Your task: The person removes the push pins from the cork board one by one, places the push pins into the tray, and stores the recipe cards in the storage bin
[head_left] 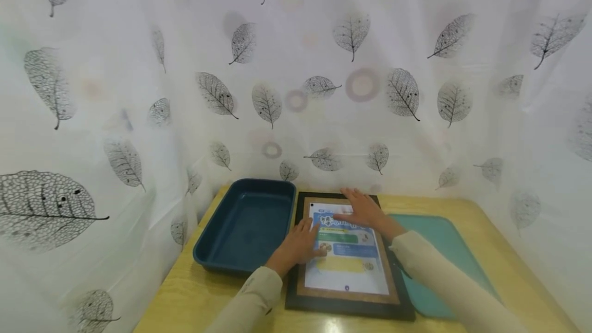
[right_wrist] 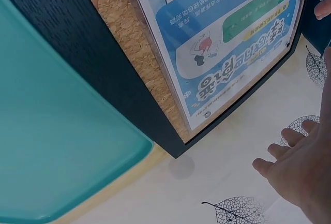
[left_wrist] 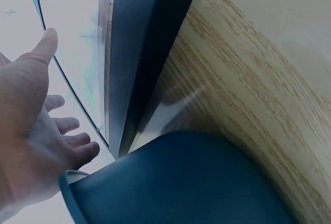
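A cork board (head_left: 302, 289) in a black frame (head_left: 351, 310) lies on the table, with a printed sheet (head_left: 342, 277) in blue, green and yellow on its cork. Over the board's left side hovers my left hand (head_left: 298, 243), fingers spread and holding nothing. My right hand (head_left: 365, 212) is above the sheet's upper right part, its fingers pointing left and away from me. The left wrist view shows the left hand's (left_wrist: 31, 115) loose fingers beside the tall frame edge (left_wrist: 134, 53). In the right wrist view the right hand (right_wrist: 305, 167) grips nothing, apart from the sheet (right_wrist: 207, 43).
A deep dark blue tray (head_left: 242, 225) stands left of the board on the light wooden table (head_left: 173, 292). At the right, a flat teal tray (head_left: 439, 251) lies close to the frame, partly under my right sleeve. A leaf-patterned white curtain (head_left: 296, 132) surrounds the table.
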A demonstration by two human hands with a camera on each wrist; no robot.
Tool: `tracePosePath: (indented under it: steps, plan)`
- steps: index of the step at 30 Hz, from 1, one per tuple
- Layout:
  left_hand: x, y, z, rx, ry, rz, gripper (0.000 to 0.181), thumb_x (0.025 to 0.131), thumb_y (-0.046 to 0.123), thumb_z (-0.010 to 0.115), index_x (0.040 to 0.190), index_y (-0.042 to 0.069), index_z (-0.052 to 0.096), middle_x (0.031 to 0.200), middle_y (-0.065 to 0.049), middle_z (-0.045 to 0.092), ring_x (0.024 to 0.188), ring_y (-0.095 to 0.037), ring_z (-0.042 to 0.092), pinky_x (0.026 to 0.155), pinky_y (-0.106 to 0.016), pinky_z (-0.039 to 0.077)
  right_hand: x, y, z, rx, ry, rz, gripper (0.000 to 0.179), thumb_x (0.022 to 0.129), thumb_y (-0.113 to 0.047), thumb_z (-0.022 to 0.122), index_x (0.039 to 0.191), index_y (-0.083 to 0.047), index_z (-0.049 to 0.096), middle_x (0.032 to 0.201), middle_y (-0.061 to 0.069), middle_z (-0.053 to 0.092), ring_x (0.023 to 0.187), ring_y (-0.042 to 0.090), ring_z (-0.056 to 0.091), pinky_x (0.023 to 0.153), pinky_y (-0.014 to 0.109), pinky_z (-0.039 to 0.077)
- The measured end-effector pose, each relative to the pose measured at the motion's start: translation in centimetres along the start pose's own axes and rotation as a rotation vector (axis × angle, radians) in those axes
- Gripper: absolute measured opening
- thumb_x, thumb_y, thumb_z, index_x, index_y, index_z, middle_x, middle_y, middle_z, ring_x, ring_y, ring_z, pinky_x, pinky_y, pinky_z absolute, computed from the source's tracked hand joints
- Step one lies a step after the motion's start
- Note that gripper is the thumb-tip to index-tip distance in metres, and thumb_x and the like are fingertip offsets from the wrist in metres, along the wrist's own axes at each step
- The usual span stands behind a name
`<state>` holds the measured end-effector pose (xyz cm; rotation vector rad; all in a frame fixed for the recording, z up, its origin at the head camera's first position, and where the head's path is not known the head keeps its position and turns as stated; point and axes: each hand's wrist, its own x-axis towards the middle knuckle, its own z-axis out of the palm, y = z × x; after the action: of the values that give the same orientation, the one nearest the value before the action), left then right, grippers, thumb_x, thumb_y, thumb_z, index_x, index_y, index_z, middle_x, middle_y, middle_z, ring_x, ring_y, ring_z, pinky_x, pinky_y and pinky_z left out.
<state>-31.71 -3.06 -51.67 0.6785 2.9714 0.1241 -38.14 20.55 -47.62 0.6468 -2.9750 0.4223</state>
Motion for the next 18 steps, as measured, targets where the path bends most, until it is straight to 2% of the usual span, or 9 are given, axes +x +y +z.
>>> tracePosePath:
  steps: [8,13,18]
  plan:
    - [-0.3,0.4,0.3,-0.023,-0.039,-0.028,0.089,0.097,0.068,0.058,0.163,0.013,0.033,0.169,-0.017,0.026,0.156,-0.037,0.024,0.125,-0.050,0.031,-0.1,-0.2,1.1,0.016,0.014,-0.006,0.100,0.090,-0.066,0.067,0.158,0.001,0.036,0.160,0.029,0.038,0.146,0.051,0.037,0.119,0.068,0.029]
    - [-0.3,0.6,0.1,-0.031,-0.052,-0.048,0.091,0.095,0.069,0.058,0.163,0.014,0.035,0.170,-0.017,0.026,0.157,-0.036,0.022,0.124,-0.050,0.031,0.2,-0.2,1.3,0.018,0.029,0.017,0.096,0.091,-0.062,0.069,0.158,-0.001,0.037,0.160,0.028,0.039,0.145,0.050,0.038,0.118,0.069,0.029]
    - [-0.3,0.6,-0.2,-0.097,-0.082,-0.067,0.094,0.093,0.069,0.062,0.163,0.012,0.033,0.170,-0.018,0.024,0.157,-0.037,0.020,0.124,-0.053,0.030,0.5,-0.1,1.3,0.010,0.032,0.040,0.097,0.090,-0.065,0.069,0.159,-0.004,0.037,0.159,0.027,0.041,0.142,0.051,0.042,0.112,0.073,0.035]
